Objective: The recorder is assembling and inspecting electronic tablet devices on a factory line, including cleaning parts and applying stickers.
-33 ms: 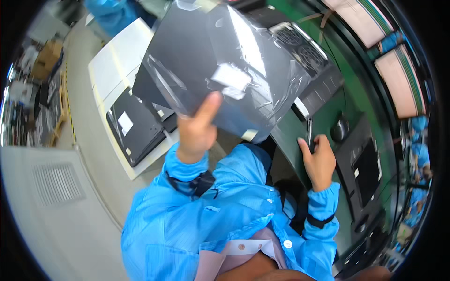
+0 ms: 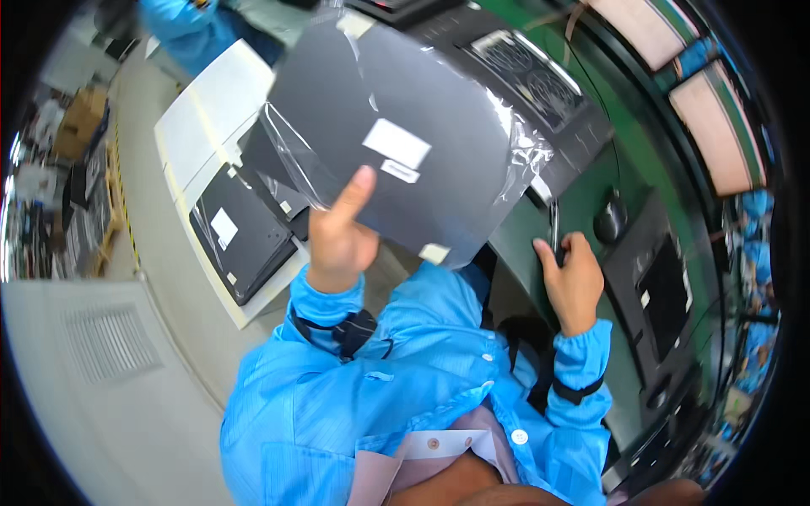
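Note:
My left hand point(image 2: 342, 232) grips the near-left edge of a flat dark panel point(image 2: 337, 101), thumb on top and fingers hidden beneath. Clear plastic film wraps the panel, and two white labels point(image 2: 396, 143) sit near its middle. My right hand point(image 2: 574, 282) is closed round a slim, dark and silvery pen-like tool point(image 2: 554, 223) above the green bench. Part of that tool is hidden by the fingers, so its kind is unclear. Beyond the panel lies a dark unit with two round fan-like grilles point(image 2: 540, 80), partly covered by the panel.
Dark panels with white labels point(image 2: 245, 244) lie on a pale board point(image 2: 211, 101) at the left. On the green bench point(image 2: 519, 244) are a black mouse point(image 2: 609, 223) and a dark frame-like part point(image 2: 662, 295). A person in blue point(image 2: 190, 34) is at the far left.
The wrapped panel has shifted slightly left and tilted, so the bright glare across it is gone and its labels look sharper. My left hand moved slightly left with it; my right hand barely moved.

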`<state>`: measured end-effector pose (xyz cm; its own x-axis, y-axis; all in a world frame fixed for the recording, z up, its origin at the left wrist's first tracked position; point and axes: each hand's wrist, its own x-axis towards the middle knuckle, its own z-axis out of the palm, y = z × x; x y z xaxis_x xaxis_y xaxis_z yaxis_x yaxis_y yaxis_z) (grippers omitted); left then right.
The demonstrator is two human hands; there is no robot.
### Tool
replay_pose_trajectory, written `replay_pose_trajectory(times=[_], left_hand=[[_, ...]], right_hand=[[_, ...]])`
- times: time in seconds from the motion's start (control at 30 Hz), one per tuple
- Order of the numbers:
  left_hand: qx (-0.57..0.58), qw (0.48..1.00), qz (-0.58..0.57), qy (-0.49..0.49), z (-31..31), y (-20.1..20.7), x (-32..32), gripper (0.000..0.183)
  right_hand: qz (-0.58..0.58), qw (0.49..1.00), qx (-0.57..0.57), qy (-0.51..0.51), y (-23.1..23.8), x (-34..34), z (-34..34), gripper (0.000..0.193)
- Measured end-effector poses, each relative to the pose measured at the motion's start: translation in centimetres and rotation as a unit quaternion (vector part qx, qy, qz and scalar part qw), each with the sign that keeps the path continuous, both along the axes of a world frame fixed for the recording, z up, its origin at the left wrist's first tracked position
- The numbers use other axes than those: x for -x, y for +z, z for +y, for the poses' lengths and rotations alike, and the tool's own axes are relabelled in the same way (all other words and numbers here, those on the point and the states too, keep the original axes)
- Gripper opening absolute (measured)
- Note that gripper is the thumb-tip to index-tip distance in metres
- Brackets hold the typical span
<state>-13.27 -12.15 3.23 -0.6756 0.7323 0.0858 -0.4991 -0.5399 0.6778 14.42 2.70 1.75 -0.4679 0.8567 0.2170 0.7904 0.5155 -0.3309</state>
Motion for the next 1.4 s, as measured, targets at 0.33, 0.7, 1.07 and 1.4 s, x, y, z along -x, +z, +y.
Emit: replay_pose_trajectory(times=[0.33,0.7,1.07,1.4], left_hand=[[0.105,0.976,-0.092,-0.165,0.0,-3.5,-4.7,0.039],[0.109,0.971,-0.032,-0.212,2.8,-4.8,-13.5,0.034],[0.110,0.972,-0.048,-0.203,3.2,-4.6,-13.2,0.032],[0.123,0.974,-0.105,-0.161,1.6,-4.6,-10.6,0.039]], right_hand=[[0.464,0.838,0.284,-0.049,3.3,-4.0,-3.4,0.017],[0.416,0.908,0.018,0.051,-0.6,0.6,-6.2,0.011],[0.421,0.903,0.037,0.072,-1.0,0.9,-5.4,0.010],[0.162,0.934,-0.068,0.311,1.5,-3.0,-4.8,0.089]])
